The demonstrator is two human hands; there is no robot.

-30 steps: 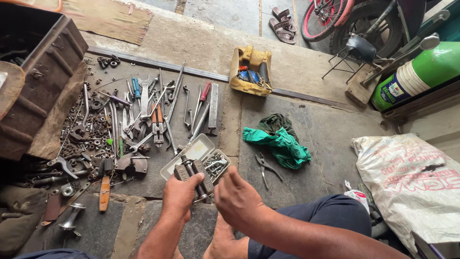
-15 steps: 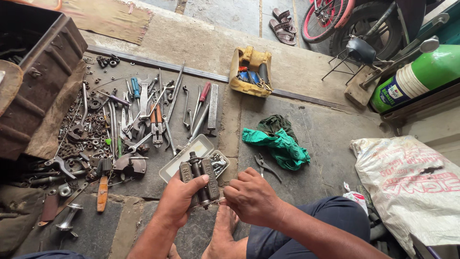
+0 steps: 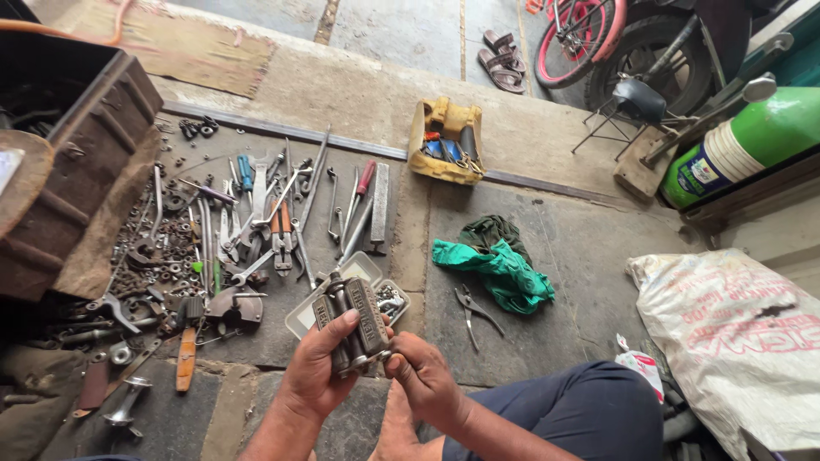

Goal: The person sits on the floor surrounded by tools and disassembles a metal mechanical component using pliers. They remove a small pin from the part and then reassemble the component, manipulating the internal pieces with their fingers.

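Raised since the earlier frame: bicycle pedal [image 3: 352, 323], lifted clear of the plastic tray [image 3: 301, 321] on the floor. Left hand [image 3: 318, 369] wrapped closed around its body; right hand [image 3: 420, 376] pinching the axle end. Risk, as judged: small end fittings dropping into the scattered nuts [image 3: 166, 265] below.

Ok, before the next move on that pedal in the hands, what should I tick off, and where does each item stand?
1. Left hand has a firm grip on the bicycle pedal: ok.
2. Right hand reaches the pedal's near end: ok.
3. Pedal lifted off the small tray: ok.
4. Pliers lying apart from the green cloth: ok.
5. Axle condition at the near end: cannot tell, fingers hide it.
6. Loose tools kept left of the hands: ok.
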